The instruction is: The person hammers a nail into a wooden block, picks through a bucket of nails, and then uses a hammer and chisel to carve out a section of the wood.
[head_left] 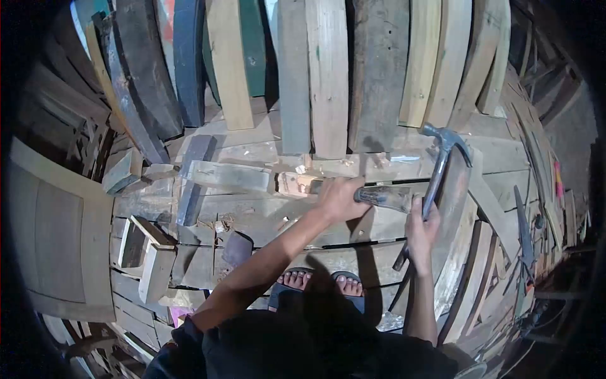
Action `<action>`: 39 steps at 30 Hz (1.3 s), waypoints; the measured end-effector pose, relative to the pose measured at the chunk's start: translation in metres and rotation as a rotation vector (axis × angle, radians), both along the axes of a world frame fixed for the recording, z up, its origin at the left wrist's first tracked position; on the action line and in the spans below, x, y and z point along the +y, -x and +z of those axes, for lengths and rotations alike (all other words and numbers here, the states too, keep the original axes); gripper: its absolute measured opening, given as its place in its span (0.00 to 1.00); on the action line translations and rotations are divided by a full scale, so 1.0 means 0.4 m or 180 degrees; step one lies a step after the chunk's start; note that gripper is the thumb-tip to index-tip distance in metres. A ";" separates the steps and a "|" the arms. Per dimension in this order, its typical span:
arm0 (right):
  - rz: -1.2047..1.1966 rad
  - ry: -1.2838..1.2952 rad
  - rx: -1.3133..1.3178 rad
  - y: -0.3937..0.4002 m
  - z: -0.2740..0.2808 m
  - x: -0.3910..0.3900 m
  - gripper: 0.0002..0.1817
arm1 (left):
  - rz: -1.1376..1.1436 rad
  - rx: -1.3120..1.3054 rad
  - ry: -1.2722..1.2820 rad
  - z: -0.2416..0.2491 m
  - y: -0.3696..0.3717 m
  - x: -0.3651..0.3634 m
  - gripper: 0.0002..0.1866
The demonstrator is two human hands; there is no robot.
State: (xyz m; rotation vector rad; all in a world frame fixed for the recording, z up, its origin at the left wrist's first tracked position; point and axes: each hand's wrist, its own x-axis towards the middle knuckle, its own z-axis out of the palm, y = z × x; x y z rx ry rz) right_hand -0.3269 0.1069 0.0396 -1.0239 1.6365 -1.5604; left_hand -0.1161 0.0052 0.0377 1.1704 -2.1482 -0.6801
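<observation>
My left hand [341, 199] is closed around a chisel-like tool; its dark, worn handle [390, 197] sticks out to the right. The tool's working end lies over a pale, cut section [295, 184] of a wooden piece. This grey piece [230, 176] lies flat, its left part across a short dark block [192, 189]. In my right hand [421, 230] is a claw hammer [440, 165], gripped by its shaft with the metal head up, to the right of the tool handle. Small wood chips lie around the cut.
Several upright boards [328, 76] line the far side. A small wooden frame [147, 249] stands at the left, near a panelled door [57, 234]. A handsaw [524, 227] and loose planks [470, 278] are at the right. My sandalled feet [319, 284] are below.
</observation>
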 end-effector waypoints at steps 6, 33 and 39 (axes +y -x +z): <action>-0.0055 -0.0227 -0.0063 0.010 0.025 -0.002 0.15 | -0.0701 -0.0011 -0.0042 0.087 0.079 -0.006 0.18; -0.1599 0.0507 0.0406 0.293 0.066 0.398 0.20 | -0.0568 -0.0350 -0.0446 0.101 0.100 -0.022 0.19; -0.0019 -0.1076 0.0896 -0.042 0.075 0.279 0.27 | -0.0588 -0.0954 -0.0322 0.035 0.080 -0.005 0.16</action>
